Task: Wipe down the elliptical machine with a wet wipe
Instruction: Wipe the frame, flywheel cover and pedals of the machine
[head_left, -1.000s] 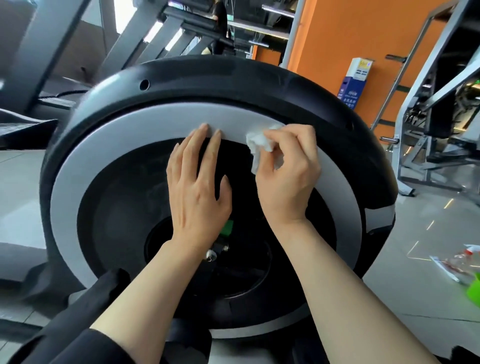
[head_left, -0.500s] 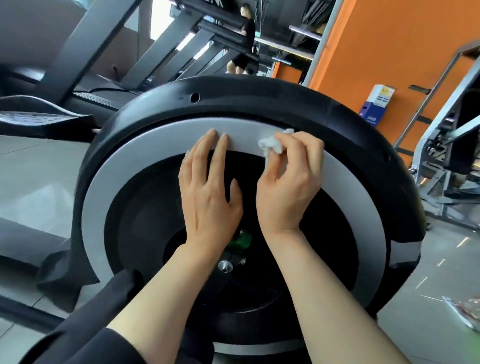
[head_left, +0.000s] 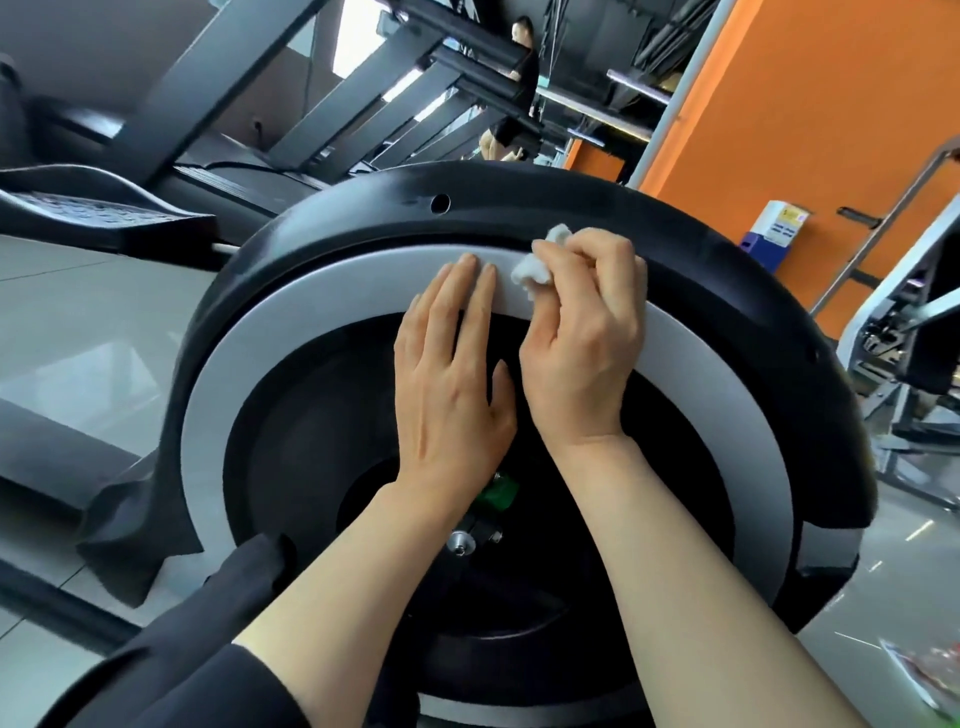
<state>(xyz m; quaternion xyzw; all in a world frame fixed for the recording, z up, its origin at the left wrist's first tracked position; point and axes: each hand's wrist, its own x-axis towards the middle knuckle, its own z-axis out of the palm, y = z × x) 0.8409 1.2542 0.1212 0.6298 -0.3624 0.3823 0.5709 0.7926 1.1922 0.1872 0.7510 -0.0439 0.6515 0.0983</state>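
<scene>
The elliptical's round flywheel housing (head_left: 649, 223) fills the view: a black outer shell, a grey ring (head_left: 270, 358) and a black inner disc. My right hand (head_left: 582, 343) pinches a crumpled white wet wipe (head_left: 535, 265) against the top of the grey ring, where it meets the black shell. Flat beside it lies my left hand (head_left: 447, 379), fingers straight, palm on the black disc and fingertips on the grey ring. A metal bolt and a green part (head_left: 496, 493) show at the hub below my wrists.
A black foot pedal (head_left: 93, 208) and treadmill frames stand at the left and back. An orange wall (head_left: 810, 104) and a grey weight machine (head_left: 914, 322) are at the right. A person stands far behind. A packet (head_left: 930, 670) lies on the tiled floor at the lower right.
My right hand has carried the wipe up from the grey ring's middle to its upper edge by the black shell. My left hand stays flat. The view has shifted left.
</scene>
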